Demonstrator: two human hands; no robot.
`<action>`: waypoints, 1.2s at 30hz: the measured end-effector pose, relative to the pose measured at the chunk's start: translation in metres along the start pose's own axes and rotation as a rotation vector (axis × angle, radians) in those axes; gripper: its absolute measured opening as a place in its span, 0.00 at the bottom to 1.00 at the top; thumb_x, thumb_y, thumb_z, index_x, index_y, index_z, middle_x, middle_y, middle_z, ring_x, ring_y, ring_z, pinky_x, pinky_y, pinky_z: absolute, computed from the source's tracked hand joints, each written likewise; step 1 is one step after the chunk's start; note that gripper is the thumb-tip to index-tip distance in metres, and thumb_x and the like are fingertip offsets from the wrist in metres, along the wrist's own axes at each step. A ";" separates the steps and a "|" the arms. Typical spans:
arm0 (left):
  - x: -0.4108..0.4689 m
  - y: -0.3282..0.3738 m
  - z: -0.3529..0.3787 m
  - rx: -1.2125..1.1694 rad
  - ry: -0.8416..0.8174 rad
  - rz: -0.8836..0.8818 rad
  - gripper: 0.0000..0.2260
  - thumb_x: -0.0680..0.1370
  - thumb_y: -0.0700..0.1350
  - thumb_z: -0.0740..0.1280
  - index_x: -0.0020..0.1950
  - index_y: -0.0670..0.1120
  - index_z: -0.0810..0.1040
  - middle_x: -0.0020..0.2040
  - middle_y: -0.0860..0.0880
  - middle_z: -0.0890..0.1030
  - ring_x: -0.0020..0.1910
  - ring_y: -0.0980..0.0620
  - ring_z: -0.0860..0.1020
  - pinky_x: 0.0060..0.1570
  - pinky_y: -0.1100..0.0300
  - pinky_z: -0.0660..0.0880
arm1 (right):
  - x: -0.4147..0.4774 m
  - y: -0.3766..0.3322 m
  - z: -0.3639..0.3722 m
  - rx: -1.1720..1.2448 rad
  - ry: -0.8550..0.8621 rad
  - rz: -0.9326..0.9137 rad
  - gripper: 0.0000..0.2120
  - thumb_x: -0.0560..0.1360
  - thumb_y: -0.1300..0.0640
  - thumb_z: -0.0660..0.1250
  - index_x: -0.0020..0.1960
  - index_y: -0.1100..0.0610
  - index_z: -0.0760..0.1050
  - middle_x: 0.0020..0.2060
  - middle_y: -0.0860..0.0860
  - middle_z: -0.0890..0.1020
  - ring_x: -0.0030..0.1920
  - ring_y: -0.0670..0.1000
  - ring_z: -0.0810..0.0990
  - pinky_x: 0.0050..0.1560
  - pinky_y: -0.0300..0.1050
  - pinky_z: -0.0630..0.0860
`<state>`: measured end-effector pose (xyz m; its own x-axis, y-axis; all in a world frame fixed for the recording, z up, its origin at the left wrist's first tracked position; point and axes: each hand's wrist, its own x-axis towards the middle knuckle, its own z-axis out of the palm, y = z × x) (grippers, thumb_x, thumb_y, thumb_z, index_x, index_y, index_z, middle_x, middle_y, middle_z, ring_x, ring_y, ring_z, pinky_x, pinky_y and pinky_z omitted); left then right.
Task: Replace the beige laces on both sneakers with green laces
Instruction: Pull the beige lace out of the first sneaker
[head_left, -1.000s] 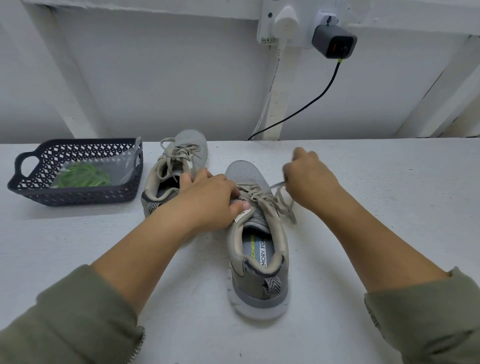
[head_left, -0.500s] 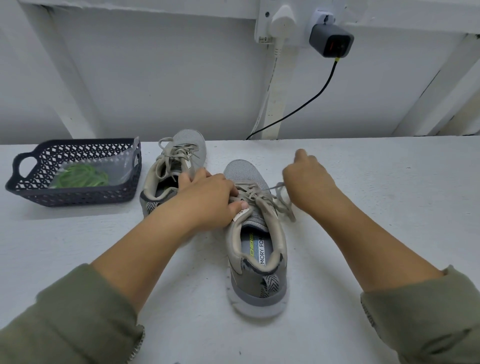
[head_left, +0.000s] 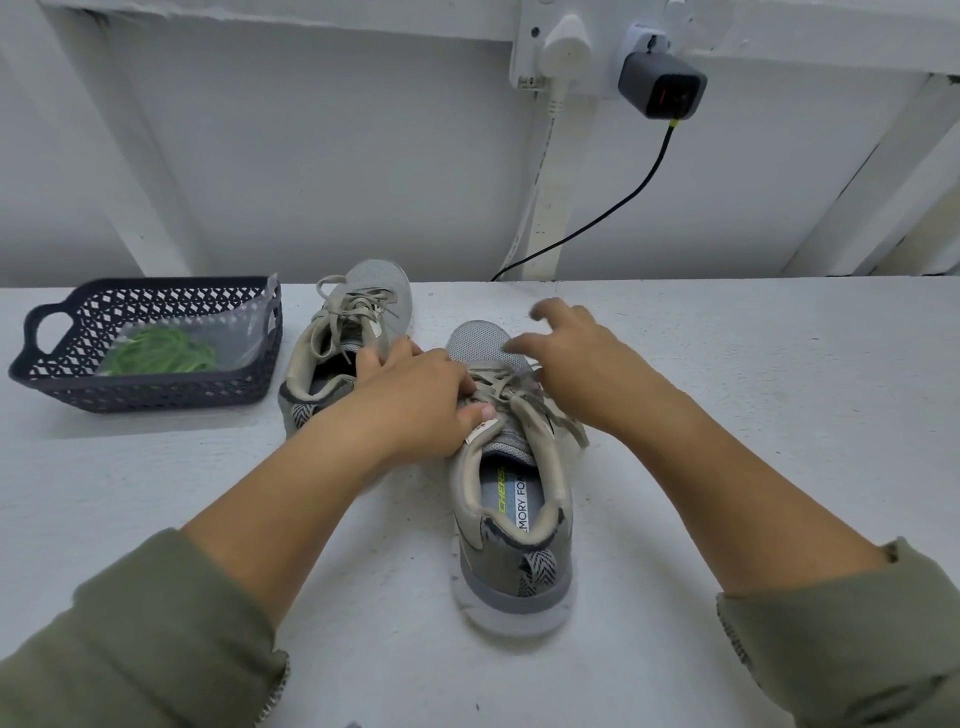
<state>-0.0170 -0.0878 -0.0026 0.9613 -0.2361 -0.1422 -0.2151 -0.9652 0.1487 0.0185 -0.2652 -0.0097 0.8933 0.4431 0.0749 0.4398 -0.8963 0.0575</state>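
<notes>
**Q:** What has changed at your right hand (head_left: 582, 358)?

**A:** Half a second ago it was closed on a strand of beige lace (head_left: 519, 397), drawing it out to the right of the near shoe (head_left: 511, 525). Now it has let go. The fingers are spread, blurred and holding nothing, above the toe.

**Q:** And your left hand (head_left: 415, 402)?

**A:** No change. It still grips the near shoe at the eyelet side, thumb on the tongue edge, steadying it on the table (head_left: 779, 415).

**Q:** Where does the lace lie?

**A:** It lies loose across the upper eyelets, with its ends trailing off the shoe's right side. It looks untied but still threaded. You cannot tell how many rows are freed.

**Q:** What does this mean for the task?

**A:** One pull is probably finished, and you appear to be reaching back for the next crossing. The task is at an early stage. The far shoe (head_left: 358, 322) is still laced in beige, just beside the basket (head_left: 150, 387). The green laces (head_left: 161, 353) lie in a clear bag inside the basket, untouched
</notes>
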 end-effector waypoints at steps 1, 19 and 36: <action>0.000 0.000 0.000 0.002 -0.001 -0.001 0.20 0.79 0.64 0.57 0.65 0.56 0.73 0.65 0.54 0.73 0.69 0.48 0.60 0.63 0.46 0.55 | 0.002 -0.001 0.001 0.043 0.026 -0.099 0.15 0.77 0.59 0.67 0.63 0.51 0.78 0.65 0.56 0.69 0.63 0.58 0.69 0.56 0.52 0.73; 0.010 0.002 0.004 -0.106 0.232 0.154 0.10 0.81 0.53 0.60 0.59 0.58 0.77 0.57 0.54 0.77 0.60 0.49 0.72 0.59 0.49 0.68 | -0.001 0.001 -0.008 -0.091 -0.009 0.053 0.19 0.76 0.65 0.60 0.65 0.54 0.70 0.59 0.55 0.72 0.57 0.57 0.73 0.48 0.48 0.70; 0.026 -0.005 0.013 0.105 0.460 0.143 0.12 0.79 0.41 0.61 0.63 0.45 0.72 0.61 0.48 0.74 0.59 0.44 0.68 0.58 0.51 0.69 | -0.037 -0.042 -0.027 0.098 -0.049 0.049 0.15 0.76 0.46 0.60 0.37 0.55 0.64 0.31 0.50 0.65 0.35 0.55 0.68 0.30 0.44 0.60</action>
<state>0.0072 -0.0909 -0.0200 0.8922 -0.3158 0.3228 -0.3440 -0.9384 0.0326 -0.0355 -0.2435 0.0123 0.9163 0.3996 0.0258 0.4004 -0.9154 -0.0423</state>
